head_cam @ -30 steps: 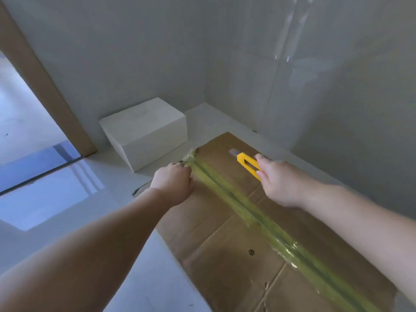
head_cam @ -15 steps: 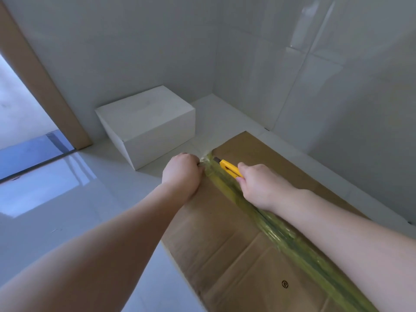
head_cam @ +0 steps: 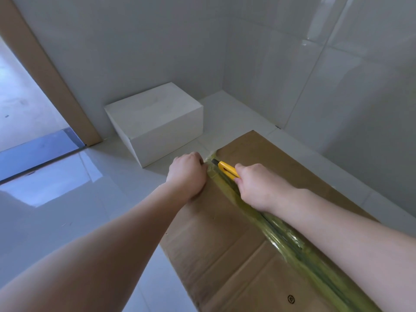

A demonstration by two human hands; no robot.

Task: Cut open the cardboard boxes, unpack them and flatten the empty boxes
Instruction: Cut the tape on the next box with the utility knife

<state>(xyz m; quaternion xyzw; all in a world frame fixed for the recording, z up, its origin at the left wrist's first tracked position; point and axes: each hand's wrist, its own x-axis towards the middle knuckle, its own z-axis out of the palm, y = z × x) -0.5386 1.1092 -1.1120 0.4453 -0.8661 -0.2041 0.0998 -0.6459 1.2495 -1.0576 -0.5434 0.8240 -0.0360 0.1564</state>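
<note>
A large brown cardboard box [head_cam: 225, 239] lies on the floor, its top seam covered by a strip of yellow-green tape [head_cam: 286, 235]. My right hand [head_cam: 258, 185] grips a yellow utility knife [head_cam: 226, 168], whose tip lies on the tape near the box's far end. My left hand [head_cam: 186, 174] rests on the far left corner of the box top, its fingers curled over the edge beside the tape.
A smaller white box [head_cam: 157, 120] stands on the floor beyond the brown one, against the tiled wall. A wooden door frame [head_cam: 45, 70] and an open doorway lie at the left. Glossy white floor tiles [head_cam: 67, 210] spread to the left.
My right hand has brought the knife from above the right flap down onto the tape at the far end. My left hand stays at the far corner.
</note>
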